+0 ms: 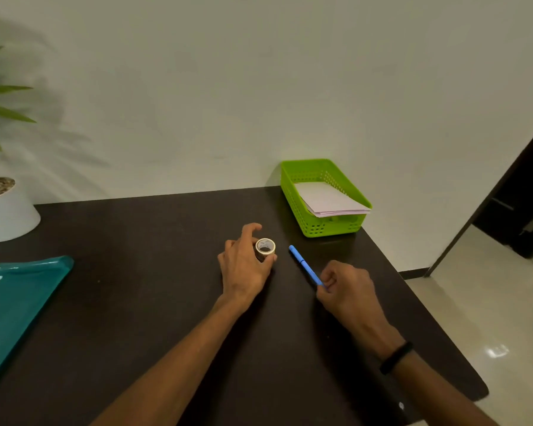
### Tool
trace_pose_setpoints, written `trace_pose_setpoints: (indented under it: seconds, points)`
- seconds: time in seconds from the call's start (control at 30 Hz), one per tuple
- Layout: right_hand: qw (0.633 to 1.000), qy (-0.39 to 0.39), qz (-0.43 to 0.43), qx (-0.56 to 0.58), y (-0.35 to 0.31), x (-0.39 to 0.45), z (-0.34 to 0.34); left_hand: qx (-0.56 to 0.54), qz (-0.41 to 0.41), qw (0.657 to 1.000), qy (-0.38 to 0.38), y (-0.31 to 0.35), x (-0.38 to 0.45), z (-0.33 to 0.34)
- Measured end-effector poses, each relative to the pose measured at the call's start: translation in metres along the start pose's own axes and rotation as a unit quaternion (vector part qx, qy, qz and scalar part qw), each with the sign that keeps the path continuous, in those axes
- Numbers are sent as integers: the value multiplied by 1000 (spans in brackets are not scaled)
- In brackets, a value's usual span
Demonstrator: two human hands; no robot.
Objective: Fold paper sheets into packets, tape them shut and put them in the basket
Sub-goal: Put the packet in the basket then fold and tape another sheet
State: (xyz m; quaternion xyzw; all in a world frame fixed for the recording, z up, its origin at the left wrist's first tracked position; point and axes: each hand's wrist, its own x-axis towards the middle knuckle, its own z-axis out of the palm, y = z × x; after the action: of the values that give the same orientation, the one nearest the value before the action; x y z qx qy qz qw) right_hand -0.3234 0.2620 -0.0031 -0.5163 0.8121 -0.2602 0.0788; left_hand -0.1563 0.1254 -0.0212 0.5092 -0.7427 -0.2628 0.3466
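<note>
On the dark table (136, 302), the left hand (243, 269) grips a small roll of tape (265, 247), its fingers (251, 229) and thumb curled round it, a little way in front of the green basket (296, 204), which stands at the table's far right corner and holds folded white paper packets (326, 198). The right hand (348, 287), nearer the viewer than the basket, pinches the near end of a blue pen (303, 263) whose far tip points toward the tape roll. A white plant pot (6, 216) stands far to the left of the basket, with a teal chair back (16, 302) in front of it.
</note>
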Motion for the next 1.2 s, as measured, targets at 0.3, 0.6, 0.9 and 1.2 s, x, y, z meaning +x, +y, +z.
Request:
trace_pose_setpoints:
  seconds: [0.3,0.6,0.9,1.2]
  points:
    - [983,167,-59,-42,-76,114,83,-48,-29,998,20,-27,131,16]
    - [978,77,-55,-184,-85,193,101,-100,-19,995,14,-35,197,65]
    - [982,79,-45,-167,-80,196,118,-135,-5,989,53,-41,213,80]
    - [973,118,-49,-191,-91,118,118,-66,20,997,21,-44,99,29]
